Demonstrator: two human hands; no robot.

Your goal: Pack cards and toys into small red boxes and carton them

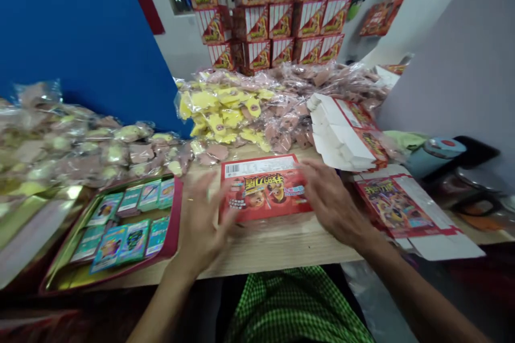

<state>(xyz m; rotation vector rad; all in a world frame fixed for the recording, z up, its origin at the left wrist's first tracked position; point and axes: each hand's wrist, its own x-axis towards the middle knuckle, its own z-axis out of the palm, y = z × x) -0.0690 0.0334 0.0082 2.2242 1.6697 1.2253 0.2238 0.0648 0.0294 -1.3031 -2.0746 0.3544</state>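
A red printed carton with a white barcode strip along its far edge lies on the wooden table in front of me. My left hand, blurred by motion, is at the carton's left side with its fingers spread. Over the right end reaches my right hand, fingers stretched out; whether it touches the carton I cannot tell. Neither hand grips anything that I can see. Left of my left hand is a red-rimmed tin tray with a golden inside, holding stacks of trading cards.
Bagged yellow pieces and bagged pinkish pieces are heaped at the back, with more bagged pieces at left. Flattened cartons and unfolded cartons lie at right, near a light-blue bottle. Red boxes stand stacked behind.
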